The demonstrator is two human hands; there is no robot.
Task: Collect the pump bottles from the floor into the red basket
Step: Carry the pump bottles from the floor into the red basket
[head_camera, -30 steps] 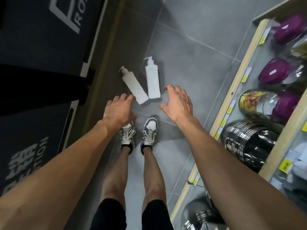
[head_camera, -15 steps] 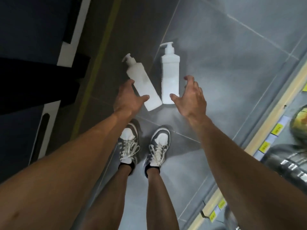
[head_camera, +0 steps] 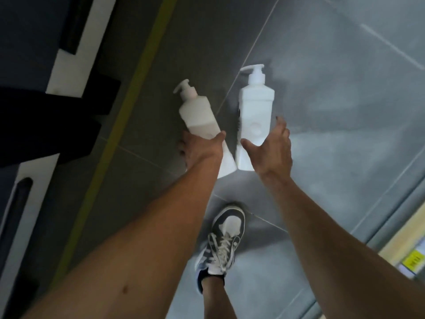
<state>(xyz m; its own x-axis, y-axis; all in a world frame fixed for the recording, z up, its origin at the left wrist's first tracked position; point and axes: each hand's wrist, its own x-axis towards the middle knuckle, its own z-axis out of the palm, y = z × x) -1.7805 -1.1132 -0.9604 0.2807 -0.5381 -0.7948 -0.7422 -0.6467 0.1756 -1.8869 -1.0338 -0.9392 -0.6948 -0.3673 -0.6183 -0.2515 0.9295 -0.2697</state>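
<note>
Down on the smooth grey tiled floor (head_camera: 333, 93), the left hand (head_camera: 200, 150) wraps round the left bottle (head_camera: 197, 113), matte white plastic with a pump top; its fingers are hidden underneath. Just beside it, the right hand (head_camera: 270, 151) clasps the squarish right bottle (head_camera: 255, 111) between thumb and fingers. Whether either bottle is off the floor is hard to tell.

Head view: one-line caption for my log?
Left hand grips the left pump bottle, right hand the right pump bottle, against grey floor.

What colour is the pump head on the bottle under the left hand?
The pump head is white, matching the bottle; head view.
</note>
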